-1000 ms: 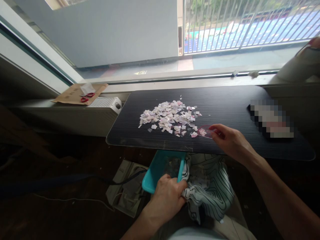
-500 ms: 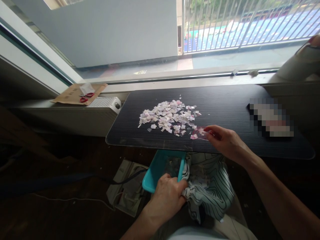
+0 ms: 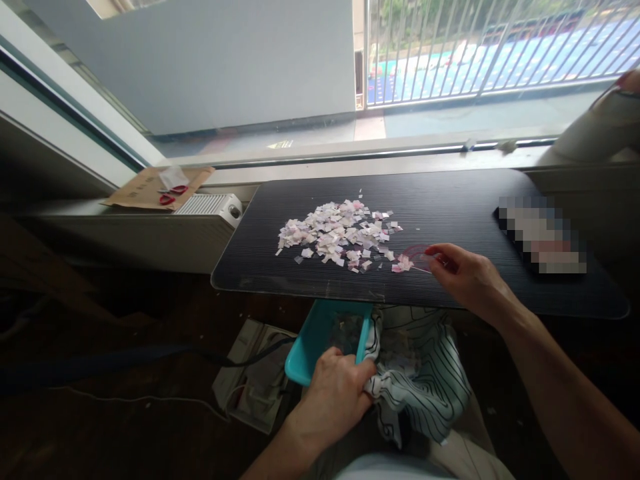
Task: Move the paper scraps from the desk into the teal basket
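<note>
My right hand [image 3: 463, 270] pinches a pink see-through protractor [image 3: 419, 255] flat on the dark table. Along its left edge lies a small clump of paper scraps [image 3: 402, 263]. Farther left spreads a loose heap of small pale and pinkish paper scraps [image 3: 337, 230]. Below the table edge, my left hand [image 3: 340, 387] is closed around the near rim of a teal plastic basin [image 3: 305, 353] and the edge of a striped cloth bag [image 3: 425, 393]. Greyish bits lie in the basin, too dim to make out.
The dark table [image 3: 450, 200] has rounded corners and stands against the window sill. A pixelated dark item [image 3: 543, 237] lies at its right. Red-handled scissors [image 3: 173, 195] rest on a brown paper bag [image 3: 145, 187] beside a radiator [image 3: 210, 205]. An open box [image 3: 255, 380] sits on the floor.
My right hand and the protractor have slid right, away from the heap, and a small clump of scraps has shifted right with them. My left hand has stayed in place.
</note>
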### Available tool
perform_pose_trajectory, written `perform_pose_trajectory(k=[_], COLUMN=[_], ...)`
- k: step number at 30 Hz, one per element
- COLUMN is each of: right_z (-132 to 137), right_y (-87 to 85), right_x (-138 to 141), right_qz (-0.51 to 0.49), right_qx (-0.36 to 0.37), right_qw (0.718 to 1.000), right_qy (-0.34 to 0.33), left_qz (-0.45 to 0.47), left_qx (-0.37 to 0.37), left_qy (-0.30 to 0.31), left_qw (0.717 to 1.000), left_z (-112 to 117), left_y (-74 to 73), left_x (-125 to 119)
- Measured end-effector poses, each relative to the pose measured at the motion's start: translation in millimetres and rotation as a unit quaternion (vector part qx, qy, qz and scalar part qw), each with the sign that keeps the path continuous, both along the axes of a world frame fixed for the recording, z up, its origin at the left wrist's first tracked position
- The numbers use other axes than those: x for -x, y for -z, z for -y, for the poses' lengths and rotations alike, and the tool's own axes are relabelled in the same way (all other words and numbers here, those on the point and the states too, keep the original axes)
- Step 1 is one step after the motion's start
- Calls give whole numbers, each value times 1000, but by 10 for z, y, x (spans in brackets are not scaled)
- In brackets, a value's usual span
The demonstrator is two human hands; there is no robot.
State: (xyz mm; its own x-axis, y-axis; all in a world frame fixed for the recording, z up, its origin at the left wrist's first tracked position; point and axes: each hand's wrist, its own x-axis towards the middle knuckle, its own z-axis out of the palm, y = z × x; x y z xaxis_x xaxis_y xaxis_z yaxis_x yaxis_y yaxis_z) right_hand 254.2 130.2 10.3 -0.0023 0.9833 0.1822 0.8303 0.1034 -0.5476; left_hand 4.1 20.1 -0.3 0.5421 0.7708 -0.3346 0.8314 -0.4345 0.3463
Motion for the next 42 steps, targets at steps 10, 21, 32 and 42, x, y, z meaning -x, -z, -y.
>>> perform_pose_trajectory(k=[10,21,32,42], right_z=[31,36,107,238], right_y=[-12,4,-71,-118], right_x=[241,34,20,-45], right_qz=[-45,1,14,8], right_qx=[20,1,28,85], right_qw=[995,1000,998,991], right_qy=[-81,-31,-60,-99], left_qz=[-8,-5,-9,10], left_qx=[3,9,0,-34], left_qy=[7,2,0,-17], left_qw=[1000,1000,1000,999], left_z=[-14,-15,-33,-16], left_y=[-3,-1,-35,-11], left_x=[-11,10,8,9])
